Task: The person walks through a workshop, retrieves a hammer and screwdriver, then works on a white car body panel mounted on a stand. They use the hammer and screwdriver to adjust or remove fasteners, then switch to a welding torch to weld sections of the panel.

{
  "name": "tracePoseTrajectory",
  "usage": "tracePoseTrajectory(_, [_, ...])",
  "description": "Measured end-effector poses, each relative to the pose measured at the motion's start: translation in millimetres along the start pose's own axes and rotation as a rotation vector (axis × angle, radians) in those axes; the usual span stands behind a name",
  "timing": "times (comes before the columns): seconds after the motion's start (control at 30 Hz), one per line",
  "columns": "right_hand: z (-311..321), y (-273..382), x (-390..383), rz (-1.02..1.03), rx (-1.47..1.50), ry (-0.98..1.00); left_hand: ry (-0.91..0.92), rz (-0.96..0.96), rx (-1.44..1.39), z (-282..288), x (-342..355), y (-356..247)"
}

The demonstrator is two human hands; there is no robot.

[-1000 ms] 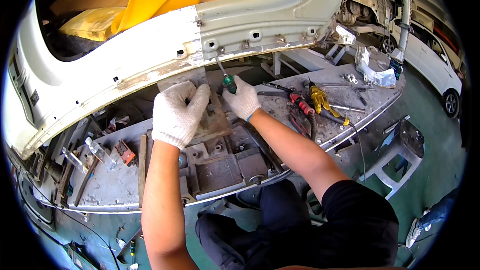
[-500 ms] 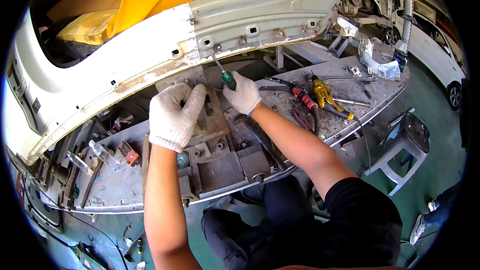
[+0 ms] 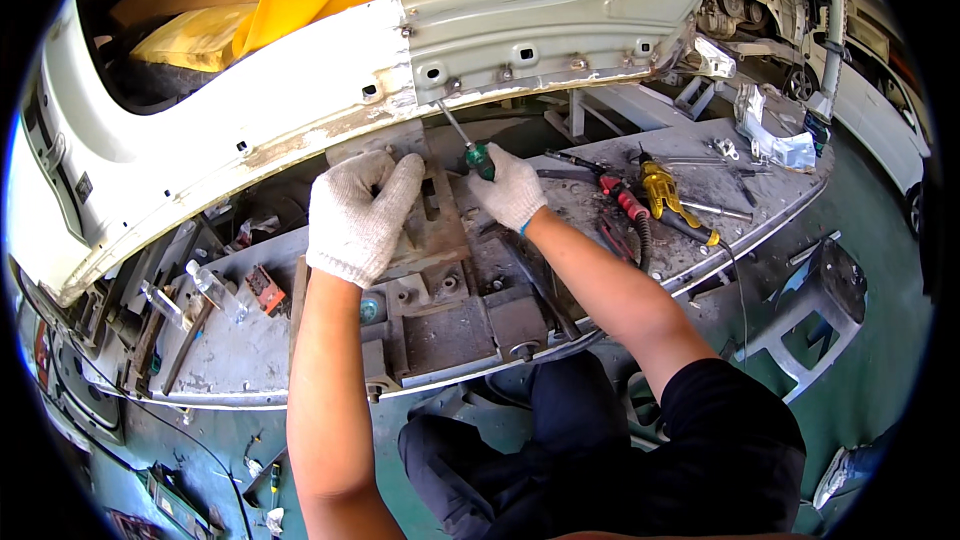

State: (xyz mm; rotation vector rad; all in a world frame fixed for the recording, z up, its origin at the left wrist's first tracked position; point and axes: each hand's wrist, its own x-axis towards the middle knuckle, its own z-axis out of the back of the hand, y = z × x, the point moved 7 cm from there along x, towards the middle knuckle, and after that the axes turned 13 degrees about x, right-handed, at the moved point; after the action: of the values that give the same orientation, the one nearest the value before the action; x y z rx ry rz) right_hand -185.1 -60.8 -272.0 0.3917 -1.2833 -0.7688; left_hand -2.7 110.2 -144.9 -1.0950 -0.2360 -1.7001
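Observation:
My right hand [image 3: 510, 187], in a white knitted glove, is closed around the green handle of a screwdriver [image 3: 479, 160]. The shaft slants up and left, its tip at the lower flange of a car body sill [image 3: 480, 65], near the seam between a white section and a grey-green one. To the left, my gloved left hand [image 3: 355, 220] is raised just below the white section [image 3: 290, 105]. Its thumb stands apart from the bent fingers, and nothing shows between them. The fingertips are partly hidden, so contact with the panel is unclear.
A grey metal bench [image 3: 255, 360] runs beneath the sill. On its right lie a red air tool [image 3: 625, 198] and a yellow power tool [image 3: 663, 190] with a cable. Plastic bottles [image 3: 213, 285] and a red block [image 3: 265, 288] sit left. A grey stool [image 3: 825, 300] stands on the floor.
The whole view has shifted, so the bench and car body appear further right. The screwdriver tip stays at the same flange spot, its handle still in my right hand. My left hand stays raised.

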Motion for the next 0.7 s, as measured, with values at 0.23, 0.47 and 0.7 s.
tracePoseTrajectory(0.23, [-3.5, -5.8, 10.0, 0.144, -0.090, -0.048, 0.007, -0.005, -0.015, -0.1, -2.4, 1.9])
tracePoseTrajectory(0.47, [-0.2, -16.1, 20.3, 0.229, -0.163, -0.106, 0.017, -0.014, 0.040, -3.9, 2.8, -5.0])
tracePoseTrajectory(0.7, [-0.7, -1.4, 4.9, 0.108, -0.144, -0.091, 0.004, 0.030, -0.008, -2.6, 0.4, 2.7])
